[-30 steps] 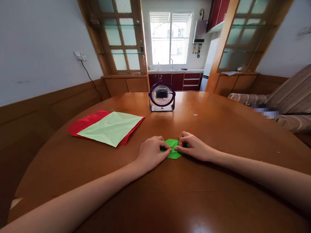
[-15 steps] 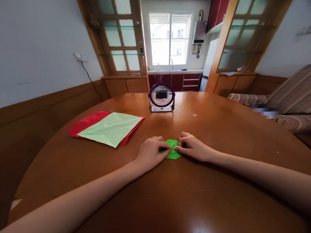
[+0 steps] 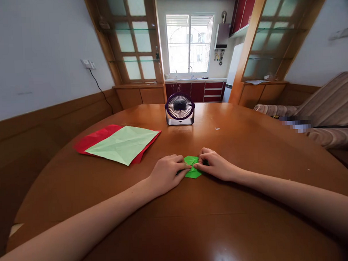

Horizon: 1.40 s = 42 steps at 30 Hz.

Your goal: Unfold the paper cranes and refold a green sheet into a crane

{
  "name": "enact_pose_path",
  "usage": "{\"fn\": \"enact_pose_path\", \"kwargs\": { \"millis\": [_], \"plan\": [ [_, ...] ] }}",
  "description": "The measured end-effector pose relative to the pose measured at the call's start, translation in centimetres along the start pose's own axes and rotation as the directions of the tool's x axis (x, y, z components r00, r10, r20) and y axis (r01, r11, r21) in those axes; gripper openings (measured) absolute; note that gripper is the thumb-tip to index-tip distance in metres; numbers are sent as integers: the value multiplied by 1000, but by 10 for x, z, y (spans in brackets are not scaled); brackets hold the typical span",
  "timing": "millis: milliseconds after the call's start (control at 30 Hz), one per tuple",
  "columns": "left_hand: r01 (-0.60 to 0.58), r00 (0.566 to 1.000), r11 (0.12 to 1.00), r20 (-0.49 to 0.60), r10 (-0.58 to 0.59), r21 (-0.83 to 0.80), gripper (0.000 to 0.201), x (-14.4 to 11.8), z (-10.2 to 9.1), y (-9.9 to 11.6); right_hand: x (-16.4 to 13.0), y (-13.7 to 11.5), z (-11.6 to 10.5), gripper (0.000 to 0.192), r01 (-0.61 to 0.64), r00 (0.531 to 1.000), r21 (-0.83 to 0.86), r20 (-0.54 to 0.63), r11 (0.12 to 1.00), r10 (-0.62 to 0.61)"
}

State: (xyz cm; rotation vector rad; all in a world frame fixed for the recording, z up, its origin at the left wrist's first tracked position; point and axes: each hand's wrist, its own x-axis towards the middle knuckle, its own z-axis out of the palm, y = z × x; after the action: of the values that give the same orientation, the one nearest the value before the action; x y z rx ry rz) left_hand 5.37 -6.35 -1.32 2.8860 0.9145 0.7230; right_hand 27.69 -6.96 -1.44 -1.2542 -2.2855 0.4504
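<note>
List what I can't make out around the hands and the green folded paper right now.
Head view only:
- Green folded paper: its sides lie under the left hand and right hand.
- Each grip: fingertips too small to judge.
- Red paper: mostly under the pale green sheet.

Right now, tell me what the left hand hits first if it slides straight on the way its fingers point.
The left hand points right across the green folded paper; it would likely meet the right hand first.
</note>
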Motion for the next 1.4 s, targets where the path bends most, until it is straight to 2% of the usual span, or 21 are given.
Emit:
{"fn": "enact_pose_path", "kwargs": {
  "millis": [267, 633, 800, 867, 933, 1033, 1100, 1200, 1300, 1400],
  "plan": [
    [12, 1000, 995, 5, -12, -103, 24, -2, -2, -3, 0, 2, 1, 32, 4, 1000, -6, -2, 1000, -4],
    [-20, 999, 998, 26, 21, -61, 29, -3, -2, -2, 0, -2, -1, 32, -15, 1000, -8, 2, 1000, 15],
    [-17, 999, 999, 29, 19, -47, 29, -2, -2, -1, -3, -2, -1, 26, 21, 998, 29, -62, 999, -19],
    [-13, 1000, 999, 27, 14, -44, 29, -2, -1, -1, -9, -3, -4, 16, 80, 988, 6, -132, 997, -79],
    [-9, 1000, 999, 22, 9, -45, 28, -2, 0, -1, -16, -3, -8, 10, 215, 960, -74, -166, 974, -225],
    [-11, 1000, 998, 12, 11, -54, 28, -3, 1, -1, -24, -4, -13, 20, 468, 873, -206, -41, 860, -485],
    [-11, 1000, 998, 2, 11, -57, 28, -3, 2, -2, -26, -4, -14, 24, 557, 824, -252, 45, 792, -565],
    [-3, 1000, 998, -15, 2, -64, 29, -3, 3, -2, -24, -4, -13, 26, 587, 805, -280, 106, 760, -583],
    [29, 999, 994, -17, -31, -105, 30, -1, 5, -2, -21, -6, -13, 27, 563, 824, -278, 127, 778, -551],
    [118, 993, 967, 23, -115, -225, 28, 1, 3, -5, -20, -8, -14, 28, 536, 844, -272, 139, 800, -518]
  ]
}}
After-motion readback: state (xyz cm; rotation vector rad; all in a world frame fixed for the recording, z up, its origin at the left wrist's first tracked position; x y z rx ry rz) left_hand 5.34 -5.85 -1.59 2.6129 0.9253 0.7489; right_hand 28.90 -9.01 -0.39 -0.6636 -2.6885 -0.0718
